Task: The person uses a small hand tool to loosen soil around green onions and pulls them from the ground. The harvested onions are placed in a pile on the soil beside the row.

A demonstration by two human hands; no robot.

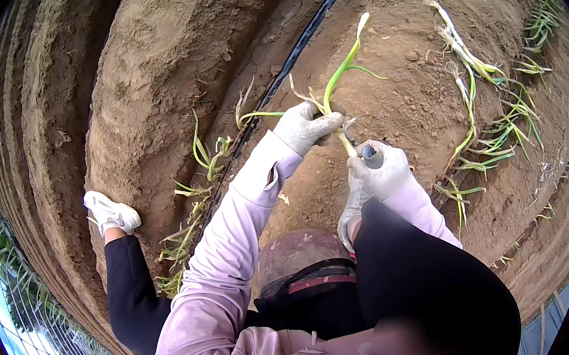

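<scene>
My left hand (308, 127), in a pale, soil-stained glove, is closed on a green onion stalk (338, 71) whose leaves point up and away from me. Dry leaf strips stick out beside its fingers. The stalk's pale lower end runs down to my right hand (381, 169), which is gloved too. That hand grips a tool with a grey tubular handle (371, 156); the tool's other end is hidden. Whether the right fingers also hold the stalk's end, I cannot tell. Pulled onions with white stems and roots (461, 49) lie on the soil to the right.
A black drip irrigation hose (315, 21) runs diagonally across the soil. Trimmed leaves (187, 236) lie along it at the left. More green leaves (508, 134) are heaped at the right. A round padded seat (302, 253) is between my legs. Ridged soil (152, 71) stretches left.
</scene>
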